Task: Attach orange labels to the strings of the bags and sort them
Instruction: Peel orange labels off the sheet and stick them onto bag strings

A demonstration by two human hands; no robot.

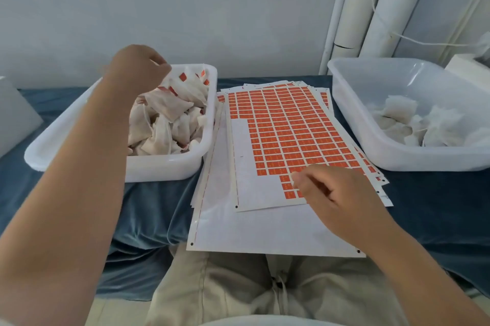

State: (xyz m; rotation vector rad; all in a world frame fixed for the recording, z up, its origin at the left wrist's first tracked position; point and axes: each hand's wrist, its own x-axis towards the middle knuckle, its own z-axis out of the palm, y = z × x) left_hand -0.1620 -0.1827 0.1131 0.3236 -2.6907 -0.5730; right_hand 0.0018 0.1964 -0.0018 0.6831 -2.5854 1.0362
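My right hand (pixel 336 193) curls on the label sheet (pixel 244 166)'s near edge, nearest the orange labels (pixel 283 124); grip unconfirmed; left hand (pixel 135 66) likewise, above tray (pixel 169 164).

Right tub (pixel 397 158) cut off at right edge; label sheet (pixel 286 124) print unreadable; left hand (pixel 138 66) fingertips blurred, grip unclear.

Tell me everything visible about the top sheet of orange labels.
The top label sheet is white paper backing with a grid of small orange rectangular labels. Its lower-left area is bare, labels already peeled. It lies flat, slightly skewed, atop a stack of similar sheets between the left bin and the right bin. The right hand touches its lower rows with its fingertips.
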